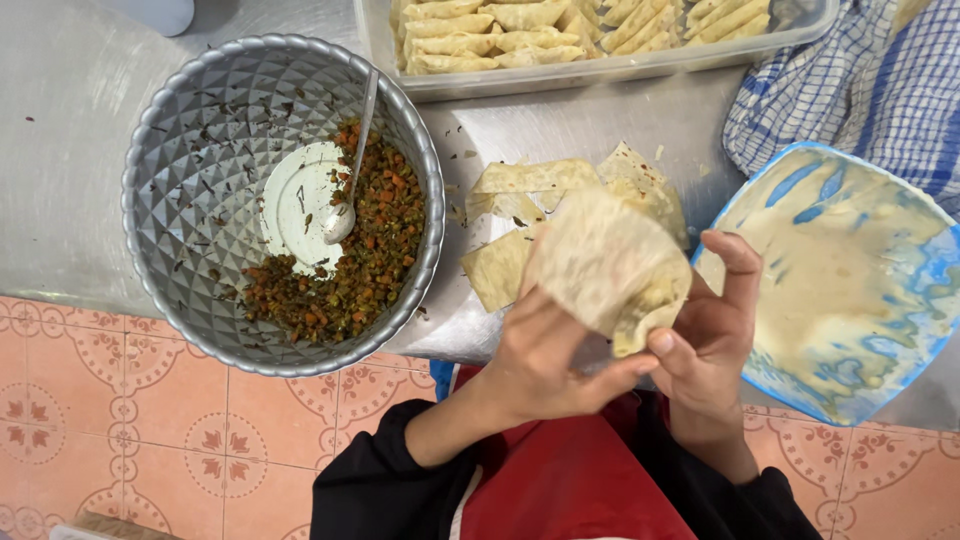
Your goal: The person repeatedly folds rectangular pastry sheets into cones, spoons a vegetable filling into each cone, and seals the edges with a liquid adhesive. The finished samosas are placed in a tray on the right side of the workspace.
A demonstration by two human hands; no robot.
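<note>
Both hands hold one thin pastry sheet (pixel 610 265) folded into a cone above the table edge. My left hand (pixel 545 350) grips it from below and the left side. My right hand (pixel 710 330) pinches its right edge, thumb on the lower corner. A few loose pastry strips (pixel 520 185) lie on the steel table (pixel 560 125) just beyond. To the left stands a faceted metal bowl (pixel 190 150) with chopped vegetable filling (pixel 370 250) and a spoon (pixel 350 170) resting in it.
A clear plastic tray (pixel 600 70) of folded pastries stands at the back. A blue square dish (pixel 850 280) smeared with pale paste sits at the right, with a blue checked cloth (pixel 870 90) behind it. Patterned orange floor tiles (pixel 150 440) show below.
</note>
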